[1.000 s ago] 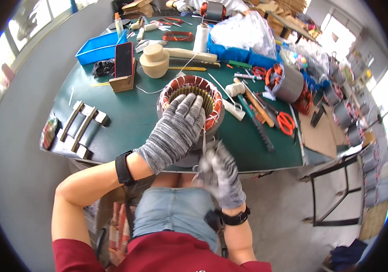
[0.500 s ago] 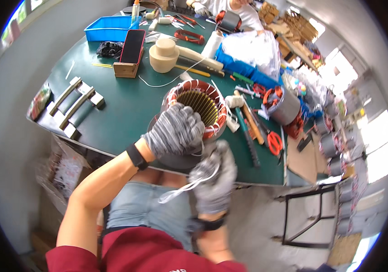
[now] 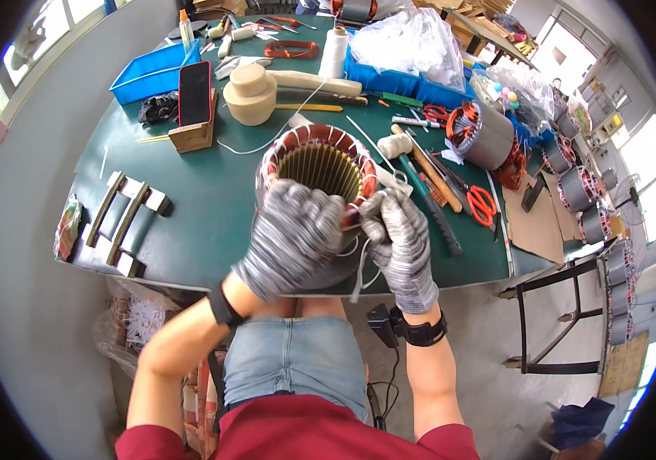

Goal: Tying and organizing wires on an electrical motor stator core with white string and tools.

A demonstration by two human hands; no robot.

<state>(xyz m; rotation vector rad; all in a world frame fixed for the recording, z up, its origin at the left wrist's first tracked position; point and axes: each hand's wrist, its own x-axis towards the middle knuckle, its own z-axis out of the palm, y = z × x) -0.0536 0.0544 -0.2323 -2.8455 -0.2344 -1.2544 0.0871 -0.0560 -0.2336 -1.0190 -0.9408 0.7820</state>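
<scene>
A motor stator [image 3: 260, 192] stands upright at the table's near edge, its copper winding ring [image 3: 359, 153] laced with white cord. My left hand [image 3: 295, 234], in a grey knit glove, is closed with bent fingers against the ring's near-left side; its fingertips are hidden. At the near-right side of the ring, my gloved right hand [image 3: 403, 249] pinches white lacing cord [image 3: 364, 264]. A length of that cord hangs below the fingers, and a loop of it curves between the hands.
Scissors [image 3: 482, 205], a white-headed mallet [image 3: 395, 146] and other hand tools lie right of the stator. Another stator [image 3: 489, 138] is beyond them. Left are a metal frame [image 3: 125, 218] and a phone [image 3: 194, 96] on a wooden stand. Behind stand a cream stepped block [image 3: 250, 100] and a thread spool [image 3: 334, 52].
My right hand has risen from below the table edge to the stator's rim, bringing the cord with it. My left hand stays at the rim. The view has shifted.
</scene>
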